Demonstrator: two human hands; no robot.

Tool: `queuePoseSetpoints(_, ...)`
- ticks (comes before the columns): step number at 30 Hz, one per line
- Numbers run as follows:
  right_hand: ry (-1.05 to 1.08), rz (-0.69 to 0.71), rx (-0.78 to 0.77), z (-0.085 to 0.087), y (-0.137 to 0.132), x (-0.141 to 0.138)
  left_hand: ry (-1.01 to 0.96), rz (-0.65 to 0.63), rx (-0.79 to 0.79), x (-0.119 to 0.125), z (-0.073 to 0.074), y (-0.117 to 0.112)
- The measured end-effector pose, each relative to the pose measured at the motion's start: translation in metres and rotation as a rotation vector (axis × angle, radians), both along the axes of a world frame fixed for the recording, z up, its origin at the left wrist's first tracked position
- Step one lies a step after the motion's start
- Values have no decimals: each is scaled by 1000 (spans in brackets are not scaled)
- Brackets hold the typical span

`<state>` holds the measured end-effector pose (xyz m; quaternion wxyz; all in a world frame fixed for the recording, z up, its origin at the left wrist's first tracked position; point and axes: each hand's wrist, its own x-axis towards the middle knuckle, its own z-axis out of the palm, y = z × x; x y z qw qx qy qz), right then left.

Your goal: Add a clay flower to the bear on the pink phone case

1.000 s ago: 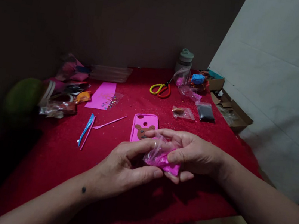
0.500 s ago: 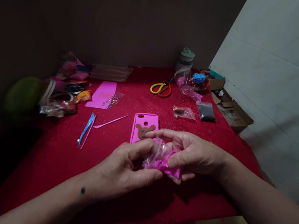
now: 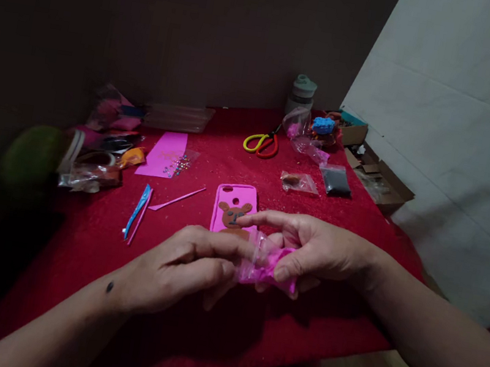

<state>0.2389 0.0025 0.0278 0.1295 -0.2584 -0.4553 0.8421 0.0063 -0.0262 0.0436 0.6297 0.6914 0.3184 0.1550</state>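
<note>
Right hand (image 3: 315,253) grips the clear bag (image 3: 277,268), thumb pressed on the front, other fingers behind. Left hand (image 3: 181,263) at the bag's mouth: index finger reaches in or behind the plastic, thumb tip beside the edge; can't tell if it pinches anything. Bag sits between both hands, above the worktop (image 3: 204,161), mouth toward left hand.

Progress: bag's mouth looks open, pink filling inside, clay by the look of it; none seen out of the bag in either hand. So bag not emptied, as far as shows.

Phone case (image 3: 248,195) lies flat just past the hands, right index fingertip overlapping it in view; touching or not, can't tell. Done on it: pink surface with raised rim, brown bear (image 3: 226,221) with ears and dark face details. Lower part hidden behind hands, so can't say whether the case is finished.

Not in use: blue tool (image 3: 137,211) and pink sticks (image 3: 177,198), lying past left hand, to its left. Farther past left hand, small gems (image 3: 179,165) by the pink card (image 3: 164,152); none visible on the case's uncovered part. Scissors (image 3: 261,145) well beyond both hands, untouched. Dark packet (image 3: 336,181) and small packet (image 3: 299,183) lie beyond right hand, also untouched.
</note>
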Motion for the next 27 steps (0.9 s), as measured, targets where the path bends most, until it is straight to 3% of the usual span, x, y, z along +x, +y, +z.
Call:
queuePoseSetpoints(10,-57,35,25,-3,-1,-3,70,136,86,12,-13,-3)
queuePoseSetpoints(17,-71,31,22,-5,-1,-2,-9,88,80,11,-17,0)
queuePoseSetpoints(27,-47,0,27,-10,-1,-6,84,133,431,15,-11,-5)
